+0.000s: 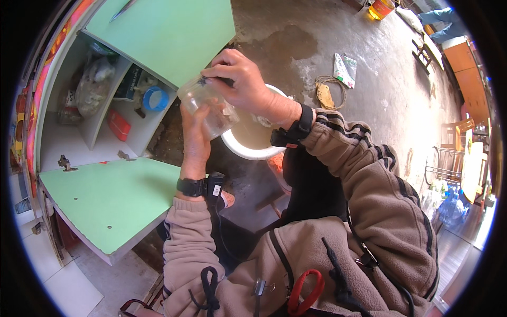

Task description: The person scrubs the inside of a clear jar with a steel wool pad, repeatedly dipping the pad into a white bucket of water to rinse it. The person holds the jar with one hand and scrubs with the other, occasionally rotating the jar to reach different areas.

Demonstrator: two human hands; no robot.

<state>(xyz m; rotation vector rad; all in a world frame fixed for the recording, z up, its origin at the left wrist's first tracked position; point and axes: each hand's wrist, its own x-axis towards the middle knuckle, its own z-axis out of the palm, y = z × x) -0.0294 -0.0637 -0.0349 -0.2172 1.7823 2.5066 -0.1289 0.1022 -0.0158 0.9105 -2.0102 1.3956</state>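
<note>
My left hand [196,132] is wrapped round a clear, see-through jar [217,120] from below and holds it tilted. At the jar's upper left end, my right hand [237,79] is closed in a pinch. Something small and dark shows between its fingers, too little of it to name. Behind and below the jar stands a white basin [248,152] with cloudy liquid in it, partly hidden by my right wrist and the jar. A whitish lump shows in the basin beside that wrist.
At left, an opened cabinet [129,71] has green doors [111,201] and holds plastic bags [95,87], a blue cup [155,99] and a red box [119,126]. Beyond the basin, a coil of cord [331,92] and a packet [345,70] lie on the concrete floor.
</note>
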